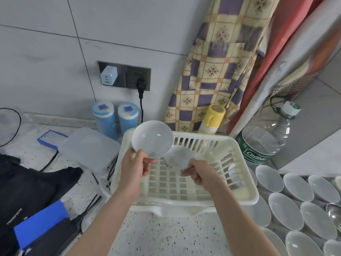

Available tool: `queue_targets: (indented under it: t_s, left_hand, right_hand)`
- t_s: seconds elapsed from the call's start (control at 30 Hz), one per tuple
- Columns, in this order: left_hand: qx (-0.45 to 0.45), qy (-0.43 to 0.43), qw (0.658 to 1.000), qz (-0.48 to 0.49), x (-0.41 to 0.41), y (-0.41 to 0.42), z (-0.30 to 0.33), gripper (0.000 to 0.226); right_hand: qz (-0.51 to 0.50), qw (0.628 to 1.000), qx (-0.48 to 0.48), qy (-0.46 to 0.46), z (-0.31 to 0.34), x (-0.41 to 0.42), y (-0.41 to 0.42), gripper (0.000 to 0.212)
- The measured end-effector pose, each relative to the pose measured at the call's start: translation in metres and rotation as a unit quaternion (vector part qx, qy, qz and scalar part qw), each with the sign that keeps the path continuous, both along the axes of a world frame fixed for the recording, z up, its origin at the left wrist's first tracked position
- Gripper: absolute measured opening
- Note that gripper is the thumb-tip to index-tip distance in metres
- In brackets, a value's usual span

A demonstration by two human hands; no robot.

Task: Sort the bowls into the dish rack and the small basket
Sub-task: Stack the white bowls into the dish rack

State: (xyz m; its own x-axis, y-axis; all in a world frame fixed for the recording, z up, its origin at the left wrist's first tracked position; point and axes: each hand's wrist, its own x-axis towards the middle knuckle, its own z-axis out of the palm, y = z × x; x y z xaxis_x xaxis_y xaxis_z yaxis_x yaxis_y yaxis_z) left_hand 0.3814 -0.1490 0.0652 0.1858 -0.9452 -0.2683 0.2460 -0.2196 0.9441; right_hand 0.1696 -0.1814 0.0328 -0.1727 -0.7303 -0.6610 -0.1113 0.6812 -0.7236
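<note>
A cream plastic dish rack (241, 197) stands on the speckled counter in the middle of the view. My left hand (135, 168) pinches the lower rim of a white bowl (152, 138), held tilted above the rack's far left corner. My right hand (200, 174) grips the edge of a second, smaller white bowl (178, 156), blurred, low over the rack's floor. One more white bowl (233, 172) leans inside the rack at its right wall. Several white bowls (285, 210) lie in rows at the right. No small basket is in view.
A large clear water bottle (262, 143) and a yellow spray can (212, 120) stand behind the rack. Two blue canisters (115, 120), a clear lidded box (88, 148), cables and a black bag (27, 189) fill the left side. A metal spoon (334, 212) lies among the bowls.
</note>
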Motion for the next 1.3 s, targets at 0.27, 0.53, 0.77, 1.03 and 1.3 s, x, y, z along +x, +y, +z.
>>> queue_targets:
  t_s: [0.27,0.53,0.77,1.03,1.3]
  left_hand:
    - [0.014,0.024,0.999,0.018,-0.012,-0.043,-0.018,0.031]
    - [0.034,0.033,0.998,0.032,-0.004,-0.048,-0.033,0.036]
    - [0.033,0.055,0.997,0.044,0.001,-0.053,-0.040,0.034]
    - [0.028,0.041,0.998,0.043,-0.005,-0.051,-0.040,0.029]
    - [0.047,0.018,0.999,0.015,-0.007,-0.051,-0.039,0.030]
  right_hand:
    - [0.079,0.995,0.030,0.046,-0.030,0.023,-0.029,0.024]
    - [0.052,0.998,0.022,0.017,-0.054,0.035,-0.033,0.024]
    - [-0.011,0.999,0.017,-0.043,-0.069,0.040,-0.023,0.018]
    - [-0.020,0.994,-0.003,-0.103,-0.068,0.045,-0.013,0.015]
    - [-0.045,0.978,-0.119,0.168,-0.055,0.040,-0.002,0.023]
